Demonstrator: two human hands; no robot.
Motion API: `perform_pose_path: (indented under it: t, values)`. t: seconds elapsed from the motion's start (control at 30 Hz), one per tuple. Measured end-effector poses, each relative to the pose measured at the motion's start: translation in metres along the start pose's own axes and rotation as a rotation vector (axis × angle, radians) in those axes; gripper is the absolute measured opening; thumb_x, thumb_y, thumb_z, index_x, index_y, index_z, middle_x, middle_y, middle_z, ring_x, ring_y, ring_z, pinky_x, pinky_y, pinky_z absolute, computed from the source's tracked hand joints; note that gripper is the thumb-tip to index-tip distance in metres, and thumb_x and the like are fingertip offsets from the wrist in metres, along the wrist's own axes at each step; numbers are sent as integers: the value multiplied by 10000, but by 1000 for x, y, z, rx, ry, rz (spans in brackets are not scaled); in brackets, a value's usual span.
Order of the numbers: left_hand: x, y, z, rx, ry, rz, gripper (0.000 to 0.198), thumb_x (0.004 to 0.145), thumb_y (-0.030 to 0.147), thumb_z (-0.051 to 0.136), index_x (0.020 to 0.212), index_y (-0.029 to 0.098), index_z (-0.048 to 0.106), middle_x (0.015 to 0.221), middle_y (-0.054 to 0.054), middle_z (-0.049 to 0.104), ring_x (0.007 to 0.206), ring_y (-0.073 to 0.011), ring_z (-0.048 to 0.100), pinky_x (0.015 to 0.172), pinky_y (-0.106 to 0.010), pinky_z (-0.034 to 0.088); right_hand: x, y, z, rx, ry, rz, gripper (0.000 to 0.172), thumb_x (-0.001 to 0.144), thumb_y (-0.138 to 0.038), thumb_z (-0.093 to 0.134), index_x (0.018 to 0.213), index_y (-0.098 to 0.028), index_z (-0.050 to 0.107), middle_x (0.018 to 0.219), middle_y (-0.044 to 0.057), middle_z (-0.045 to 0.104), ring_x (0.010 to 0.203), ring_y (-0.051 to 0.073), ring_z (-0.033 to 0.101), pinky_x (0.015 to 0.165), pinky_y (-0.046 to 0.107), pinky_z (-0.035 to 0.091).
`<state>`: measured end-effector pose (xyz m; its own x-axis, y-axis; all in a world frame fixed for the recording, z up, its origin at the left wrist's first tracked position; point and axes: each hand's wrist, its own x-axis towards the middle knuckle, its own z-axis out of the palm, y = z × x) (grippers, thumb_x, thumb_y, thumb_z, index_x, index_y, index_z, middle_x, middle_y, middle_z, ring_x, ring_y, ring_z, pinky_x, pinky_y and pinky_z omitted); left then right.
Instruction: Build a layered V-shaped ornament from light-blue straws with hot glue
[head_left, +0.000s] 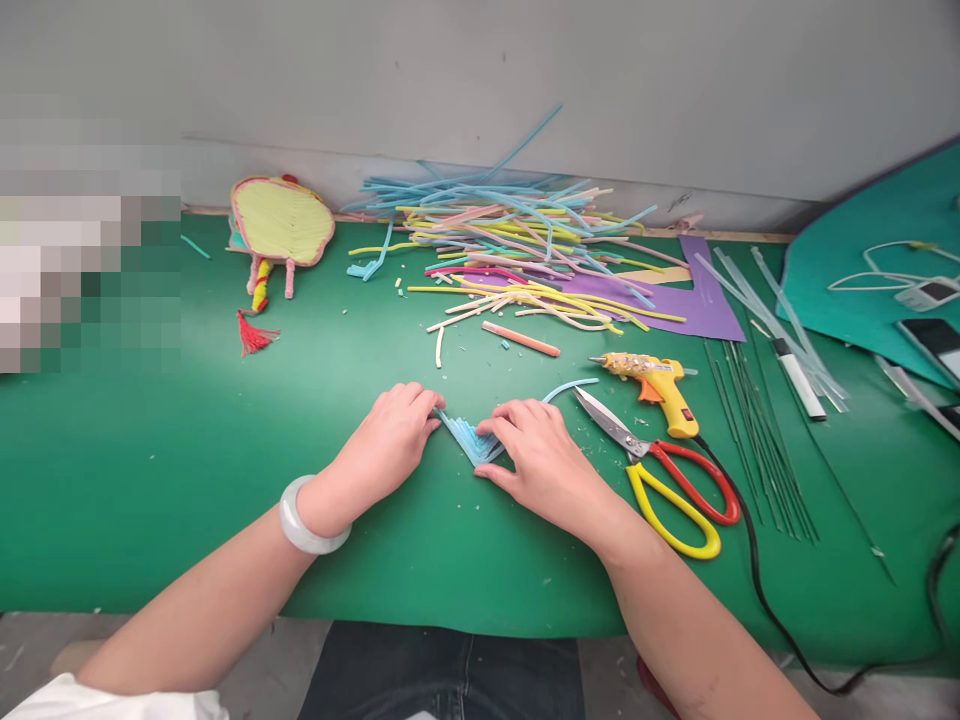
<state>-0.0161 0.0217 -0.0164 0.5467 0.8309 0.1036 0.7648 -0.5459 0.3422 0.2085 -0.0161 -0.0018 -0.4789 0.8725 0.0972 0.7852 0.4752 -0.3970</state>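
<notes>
A light-blue V-shaped piece of nested pipe cleaners lies on the green tabletop in front of me. My left hand pinches its upper left end between closed fingertips. On the other side, my right hand has its fingers and thumb closed on the right arm of the V, hiding part of it. A loose blue pipe cleaner tail sticks out behind my right hand toward the scissors. Those scissors have one red and one yellow handle and lie slightly apart.
A yellow glue gun with a black cord lies right of my hands. Behind is a heap of coloured pipe cleaners on purple sheet. Green wires lie right; a yellow fan-shaped craft with red tassel lies back left.
</notes>
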Motion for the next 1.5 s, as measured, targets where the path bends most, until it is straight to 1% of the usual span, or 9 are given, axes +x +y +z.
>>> perform_pose_path:
  t: [0.27,0.53,0.9,1.17,1.23,1.37,1.5]
  values:
    - [2,0,0,16,2,-25,173,980,215,418,992,196,590,949,-64,605,910,-238,548,812,-398,456,-1,-1,0,-1,1,-6,348,815,-299,759,1117,-211,611,1091,74,619,1048,250,544,956,420,389]
    - [5,-3,5,0,25,-34,203,979,191,398,966,192,601,930,-62,611,911,-233,548,793,-390,449,-1,-1,0,-6,-4,1,340,818,-301,756,1111,-206,613,1088,76,614,1042,248,539,950,414,386]
    - [7,1,7,32,37,-37,177,966,174,411,945,209,583,923,-52,609,912,-232,551,787,-385,433,-1,-1,0,-13,-4,-5,337,819,-302,755,1108,-207,610,1086,76,618,1033,250,541,943,412,385]
    - [7,1,7,2,46,-53,141,952,163,437,1024,198,553,956,-61,613,940,-243,565,808,-394,437,-1,-1,-1,-17,-11,-3,334,822,-300,753,1108,-204,611,1085,76,618,1028,248,540,949,415,384]
    - [7,0,8,-31,61,-63,176,947,167,452,1097,201,537,950,-57,612,938,-240,574,820,-395,442,-1,-1,-2,-16,-8,-4,335,826,-305,749,1112,-203,609,1088,77,618,1029,249,539,947,414,384]
    - [8,-3,10,-143,102,-108,314,947,158,451,1258,201,476,961,-48,627,942,-222,593,878,-403,454,-1,-1,-1,-21,-11,-5,342,824,-306,752,1114,-196,609,1085,76,618,1028,248,538,950,411,380]
    - [9,-3,9,-206,153,-163,355,952,149,430,1304,180,466,982,-58,634,942,-213,601,889,-401,473,-1,-1,0,-25,-11,-2,346,824,-309,752,1117,-191,610,1088,74,619,1030,245,537,952,410,379]
